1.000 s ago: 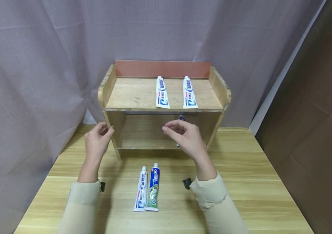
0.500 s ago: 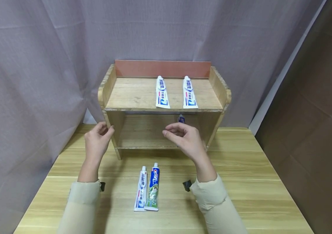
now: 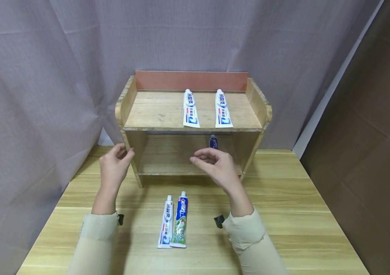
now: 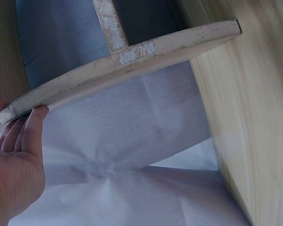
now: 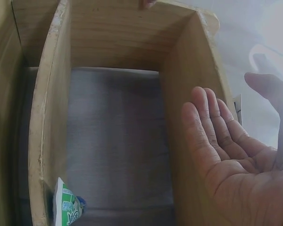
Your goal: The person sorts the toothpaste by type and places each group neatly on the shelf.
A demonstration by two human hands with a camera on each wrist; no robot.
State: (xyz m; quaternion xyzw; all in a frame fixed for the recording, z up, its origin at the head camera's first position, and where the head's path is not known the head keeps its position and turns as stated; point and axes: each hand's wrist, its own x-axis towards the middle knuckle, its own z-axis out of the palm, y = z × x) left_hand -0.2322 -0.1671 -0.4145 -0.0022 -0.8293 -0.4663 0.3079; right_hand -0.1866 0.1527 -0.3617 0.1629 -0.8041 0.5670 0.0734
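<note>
My left hand (image 3: 115, 162) grips the left side panel of a small wooden shelf (image 3: 160, 114); in the left wrist view its fingers (image 4: 34, 129) lie along one face of that panel. Nothing is in my right hand (image 3: 220, 166), which hovers before the lower tier with fingers loosely bent. Behind it a blue-capped toothpaste tube (image 3: 213, 141) lies on the lower board, mostly hidden by the hand. The right wrist view shows that tube's green and white end (image 5: 67, 205). On the upper tier lie two white toothpaste tubes (image 3: 190, 109), spaced apart.
On the table (image 3: 284, 214) in front of the shelf, a white toothpaste tube (image 3: 166, 223) and a blue-green toothpaste tube (image 3: 180, 221) lie side by side, touching near their lower ends. A grey curtain (image 3: 188, 34) hangs behind; a brown panel (image 3: 363, 145) stands at right.
My right hand has drawn slightly down and back from the lower tier, uncovering more of the blue tube there. My left hand stays on the panel.
</note>
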